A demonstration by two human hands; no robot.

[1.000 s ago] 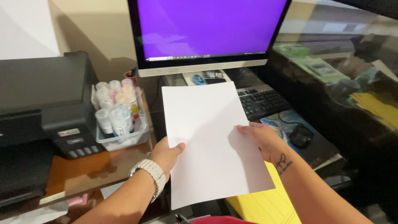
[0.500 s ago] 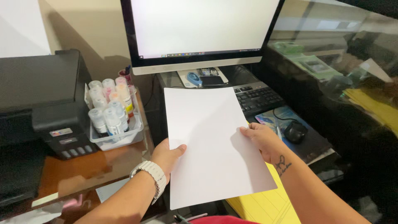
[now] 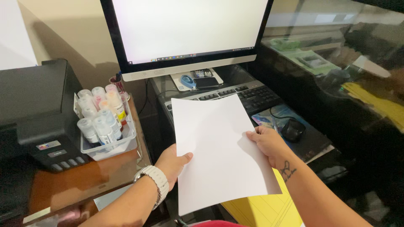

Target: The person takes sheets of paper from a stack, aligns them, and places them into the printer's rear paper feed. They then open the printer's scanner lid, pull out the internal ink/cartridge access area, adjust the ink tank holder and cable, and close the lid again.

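Note:
I hold a blank white sheet of paper [image 3: 214,147] in front of me with both hands. My left hand [image 3: 173,163], with a pale wristwatch on its wrist, grips the sheet's left edge, thumb on top. My right hand [image 3: 269,145] grips the right edge; a small tattoo shows on that wrist. The sheet hangs above the front of a black keyboard [image 3: 240,93] and hides part of it.
A monitor [image 3: 185,31] with a white screen stands behind the keyboard. A black printer [image 3: 35,113] sits at left beside a clear tray of ink bottles [image 3: 101,120]. A black mouse [image 3: 293,130] lies at right. Yellow paper [image 3: 265,210] lies under the sheet.
The monitor screen went from purple to white. The view shifted so everything slid left, and the sheet sits slightly lower over the keyboard. Both hands keep their grip.

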